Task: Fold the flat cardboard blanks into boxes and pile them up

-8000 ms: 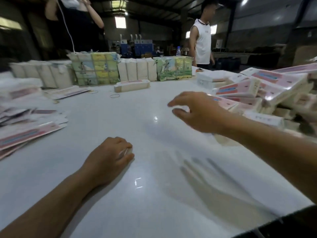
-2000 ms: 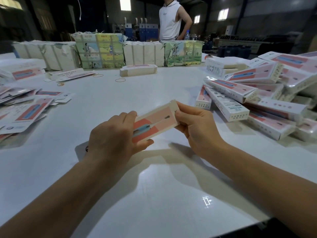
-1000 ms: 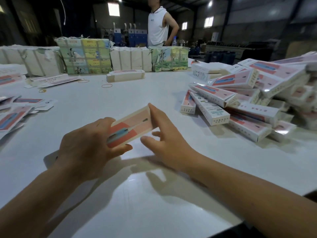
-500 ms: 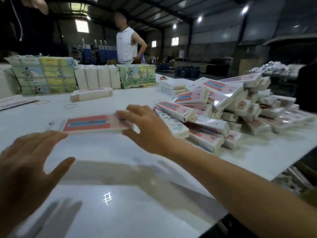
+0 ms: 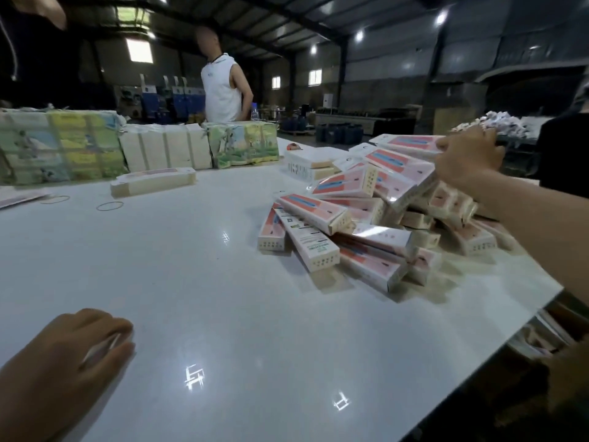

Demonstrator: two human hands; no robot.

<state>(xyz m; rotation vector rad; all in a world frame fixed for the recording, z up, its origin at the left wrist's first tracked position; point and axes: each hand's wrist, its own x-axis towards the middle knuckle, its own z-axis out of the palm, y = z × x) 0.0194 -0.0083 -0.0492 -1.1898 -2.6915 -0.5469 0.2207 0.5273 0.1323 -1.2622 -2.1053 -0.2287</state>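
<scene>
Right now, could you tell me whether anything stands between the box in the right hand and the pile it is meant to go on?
Nothing visible does. The right hand holds the box at the top of the pile, directly over the other boxes, with no object between them. The left hand rests on the table, well clear of it.

I see the pile of folded boxes (image 5: 366,215) on the table's (image 5: 197,282) right side, wrapped bundles (image 5: 137,145) behind-left of it, rubber bands (image 5: 110,206) before those.

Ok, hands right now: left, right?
Left hand: curled on the table, pinching something small and pale.
Right hand: gripping a folded box atop the pile.
</scene>
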